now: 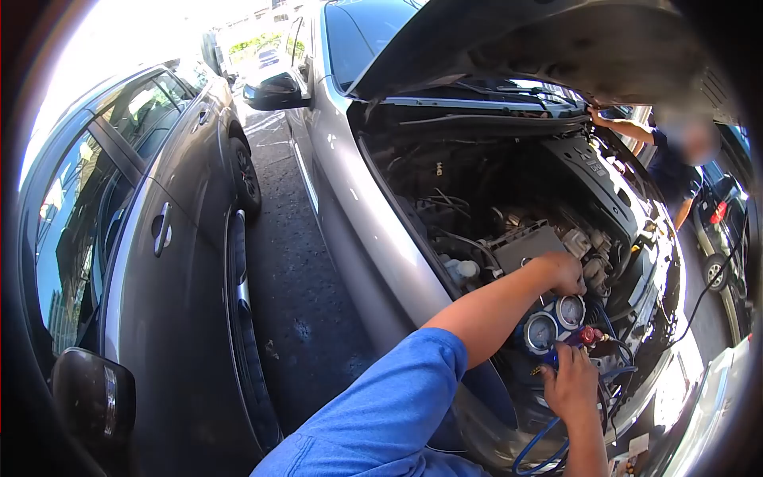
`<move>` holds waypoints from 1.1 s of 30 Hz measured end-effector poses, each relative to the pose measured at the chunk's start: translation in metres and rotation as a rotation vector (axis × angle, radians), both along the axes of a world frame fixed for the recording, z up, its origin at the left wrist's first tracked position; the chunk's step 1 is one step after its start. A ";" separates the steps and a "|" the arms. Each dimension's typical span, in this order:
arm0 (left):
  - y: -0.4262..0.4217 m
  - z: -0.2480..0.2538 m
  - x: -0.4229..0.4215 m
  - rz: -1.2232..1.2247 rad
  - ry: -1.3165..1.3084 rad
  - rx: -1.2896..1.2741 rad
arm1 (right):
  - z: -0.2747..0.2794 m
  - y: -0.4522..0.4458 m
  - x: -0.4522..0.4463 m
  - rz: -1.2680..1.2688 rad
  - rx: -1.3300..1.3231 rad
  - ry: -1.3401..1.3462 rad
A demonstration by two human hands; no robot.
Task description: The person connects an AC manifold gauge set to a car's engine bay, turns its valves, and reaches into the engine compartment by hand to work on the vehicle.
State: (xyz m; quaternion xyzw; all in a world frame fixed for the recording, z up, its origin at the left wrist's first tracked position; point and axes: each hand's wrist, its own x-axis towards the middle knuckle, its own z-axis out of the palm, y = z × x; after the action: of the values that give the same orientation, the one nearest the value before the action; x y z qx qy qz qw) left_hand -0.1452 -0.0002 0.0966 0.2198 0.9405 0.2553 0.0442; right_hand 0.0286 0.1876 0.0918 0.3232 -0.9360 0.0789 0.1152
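Two round gauges, one on the left [540,331] and one on the right [570,311], sit side by side on a manifold at the front of the open engine bay. Just above them is my left hand [563,274], its fingers curled down; what they hold is hidden. My right hand [571,383] is below the gauges, with its fingers wrapped on the blue manifold body, beside a red knob [588,335]. Blue hoses [544,433] hang down near my right wrist. Behind my left hand lies a grey box-shaped part [528,245].
The raised hood [556,44] hangs over the engine bay. Another person [675,163] stands at the far side, one hand on the car's edge. A dark car [179,318] is parked at the left. A white-capped reservoir [466,269] sits near the fender.
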 end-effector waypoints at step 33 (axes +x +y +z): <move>0.006 -0.009 -0.006 0.015 -0.045 -0.068 | -0.028 0.037 -0.150 -0.162 -0.516 -0.354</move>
State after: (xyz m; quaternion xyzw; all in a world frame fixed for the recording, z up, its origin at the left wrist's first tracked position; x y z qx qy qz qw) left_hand -0.1511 0.0062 0.0877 0.2054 0.9490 0.2284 0.0706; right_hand -0.1211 0.2245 0.0642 0.1893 -0.9133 0.3591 0.0346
